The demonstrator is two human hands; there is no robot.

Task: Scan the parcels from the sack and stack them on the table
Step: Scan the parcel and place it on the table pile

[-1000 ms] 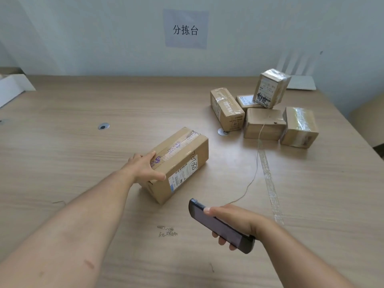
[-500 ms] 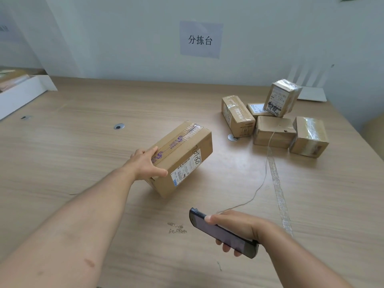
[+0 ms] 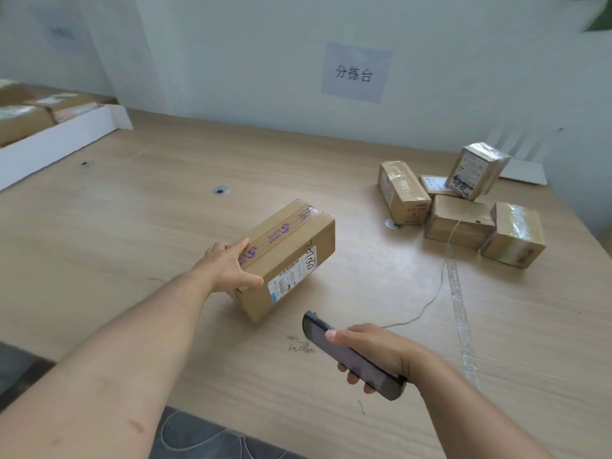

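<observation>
A long cardboard parcel [image 3: 291,253] with purple-printed tape and a white shipping label on its near side lies on the wooden table [image 3: 132,243]. My left hand [image 3: 231,265] grips its near left end, thumb on the label side. My right hand [image 3: 371,352] holds a dark handheld scanner [image 3: 351,356] just in front of the parcel, its tip turned toward the label. At the back right lies a loose pile of several brown parcels [image 3: 460,207], one small box leaning on top. No sack is in view.
A white tray [image 3: 56,144] holding more parcels stands at the far left. A strip of clear tape [image 3: 458,293] and a thin string [image 3: 430,299] lie on the table right of the scanner. A paper sign [image 3: 354,72] hangs on the wall. The table's near edge [image 3: 265,422] is close.
The view has swung left and down, showing the white tray and the floor. My left hand has slid the parcel slightly farther away; my right hand keeps the scanner pointed at it.
</observation>
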